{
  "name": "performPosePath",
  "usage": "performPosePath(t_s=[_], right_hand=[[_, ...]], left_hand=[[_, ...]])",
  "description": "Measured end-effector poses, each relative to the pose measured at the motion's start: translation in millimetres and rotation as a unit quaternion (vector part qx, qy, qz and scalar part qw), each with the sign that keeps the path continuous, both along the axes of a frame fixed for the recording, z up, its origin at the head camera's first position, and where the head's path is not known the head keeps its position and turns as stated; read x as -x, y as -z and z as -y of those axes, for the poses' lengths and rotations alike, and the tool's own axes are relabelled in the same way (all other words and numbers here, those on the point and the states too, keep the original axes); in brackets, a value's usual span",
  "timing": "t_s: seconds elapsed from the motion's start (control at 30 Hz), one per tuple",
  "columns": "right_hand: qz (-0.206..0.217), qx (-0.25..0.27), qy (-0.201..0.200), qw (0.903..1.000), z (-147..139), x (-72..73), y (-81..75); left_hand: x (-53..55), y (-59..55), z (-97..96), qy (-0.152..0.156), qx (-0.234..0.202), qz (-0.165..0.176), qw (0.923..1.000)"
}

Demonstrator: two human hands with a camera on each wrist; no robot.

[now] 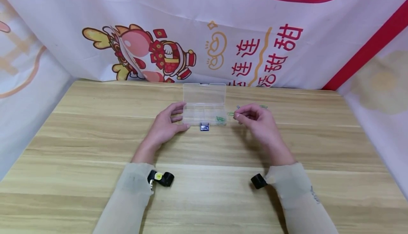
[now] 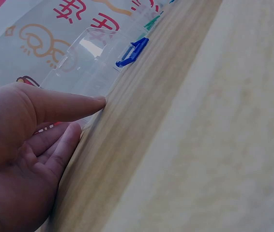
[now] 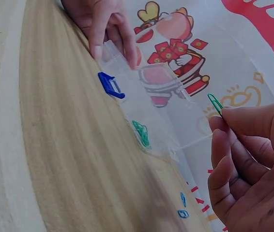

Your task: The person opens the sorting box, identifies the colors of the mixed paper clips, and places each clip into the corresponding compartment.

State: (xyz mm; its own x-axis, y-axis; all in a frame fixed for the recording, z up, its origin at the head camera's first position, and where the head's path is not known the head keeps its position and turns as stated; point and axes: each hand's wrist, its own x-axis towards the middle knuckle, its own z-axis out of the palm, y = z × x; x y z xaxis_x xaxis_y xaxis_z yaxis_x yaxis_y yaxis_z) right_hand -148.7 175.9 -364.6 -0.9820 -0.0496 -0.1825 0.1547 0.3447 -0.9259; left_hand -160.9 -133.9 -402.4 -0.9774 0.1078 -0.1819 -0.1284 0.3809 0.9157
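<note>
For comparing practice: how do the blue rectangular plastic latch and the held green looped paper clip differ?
The latch is blue, the clip green. The latch is broad, the clip slender. The latch is on the clear plastic box, the clip in the right hand. Both are smaller than the box.

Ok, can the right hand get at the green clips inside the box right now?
Probably yes: the lid stands open and the green clips lie at the box's end nearest the right hand, though that hand pinches another clip.

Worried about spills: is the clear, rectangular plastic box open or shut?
The box is open: its transparent plastic lid stands raised, away from the blue plastic latch.
</note>
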Motion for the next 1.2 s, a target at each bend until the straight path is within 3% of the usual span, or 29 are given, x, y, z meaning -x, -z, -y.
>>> performPosePath(t_s=[0.3, 1.2], right_hand=[[-0.017, -0.008, -0.011, 0.9998, 6, -0.6, 5.5], [0.011, -0.035, 0.006, 0.9993, 31, 8.1, 21.4]], left_hand=[[0.0, 0.9, 0.8, 0.006, -0.014, -0.003, 0.9999], [-0.9, 0.0, 0.3, -0.001, -0.007, 0.000, 1.0000]])
